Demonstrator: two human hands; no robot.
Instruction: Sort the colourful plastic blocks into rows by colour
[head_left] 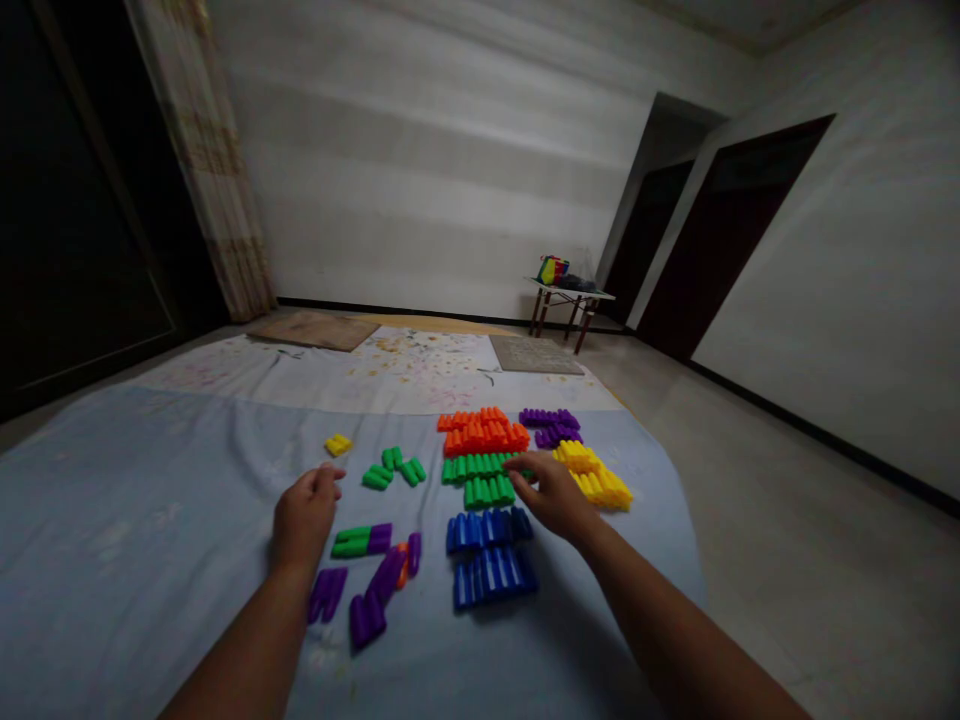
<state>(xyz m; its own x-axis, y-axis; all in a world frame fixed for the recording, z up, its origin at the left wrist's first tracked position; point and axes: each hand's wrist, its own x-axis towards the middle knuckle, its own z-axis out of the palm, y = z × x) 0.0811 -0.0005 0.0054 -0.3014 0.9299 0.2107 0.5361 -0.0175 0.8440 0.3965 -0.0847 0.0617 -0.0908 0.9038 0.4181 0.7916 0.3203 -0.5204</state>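
My left hand is over the cloth with its fingers curled together, just below a small yellow piece; whether it holds anything is hidden. My right hand has thumb and fingers apart at the right end of the green rows. Orange rows lie behind the green ones, and blue rows in front. Purple rows and yellow rows are at the right. Loose green pieces and purple pieces lie between and below the hands.
A blue and white flowered cloth covers the surface. Flat boards lie at its far left and far right. A small table with a colourful bag stands near the wall.
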